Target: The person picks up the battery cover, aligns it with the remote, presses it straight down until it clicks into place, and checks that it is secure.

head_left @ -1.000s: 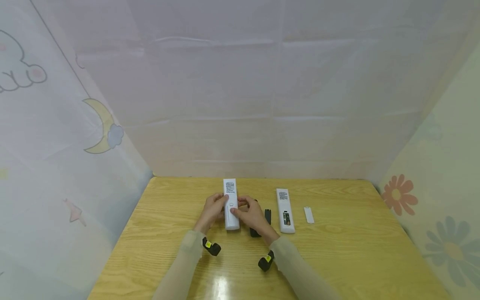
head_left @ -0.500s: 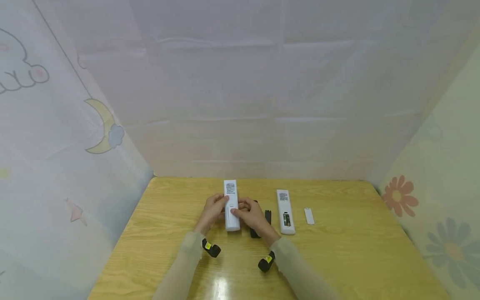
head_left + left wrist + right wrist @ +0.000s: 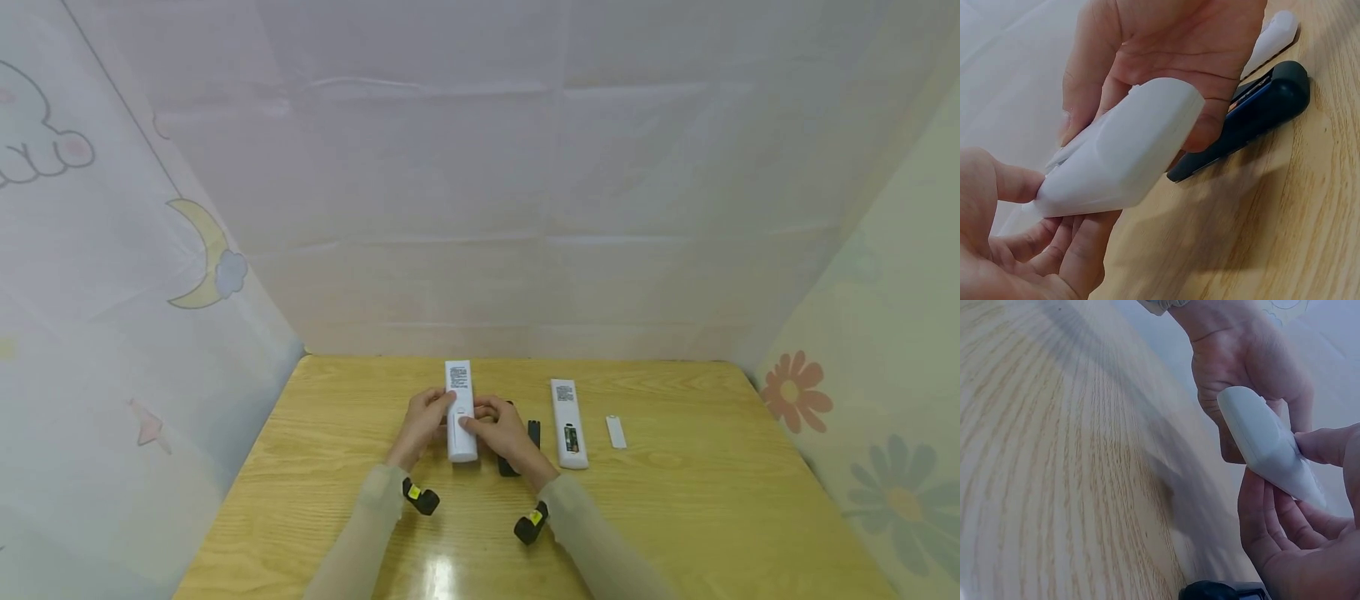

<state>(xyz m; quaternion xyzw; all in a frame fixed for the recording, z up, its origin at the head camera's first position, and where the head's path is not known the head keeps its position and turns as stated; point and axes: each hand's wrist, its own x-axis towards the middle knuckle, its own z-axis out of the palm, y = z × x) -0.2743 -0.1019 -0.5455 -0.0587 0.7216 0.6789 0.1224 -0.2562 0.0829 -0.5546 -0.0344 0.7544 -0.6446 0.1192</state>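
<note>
A white remote control is held back side up just over the table, its printed label facing upward. My left hand grips its left edge, thumb on top and fingers underneath. From the other side my right hand holds it, the thumb pressing on the battery cover. In the left wrist view, the remote's white end tilts toward the camera, and a thin edge of the cover seems slightly raised by the right thumb. The right wrist view shows the fingers curled below the remote.
Partly behind my right hand lies a black remote, with a black battery cover beside it. Farther right, a second white remote lies with its battery compartment uncovered, batteries inside. A loose white cover lies right of it on the wooden table.
</note>
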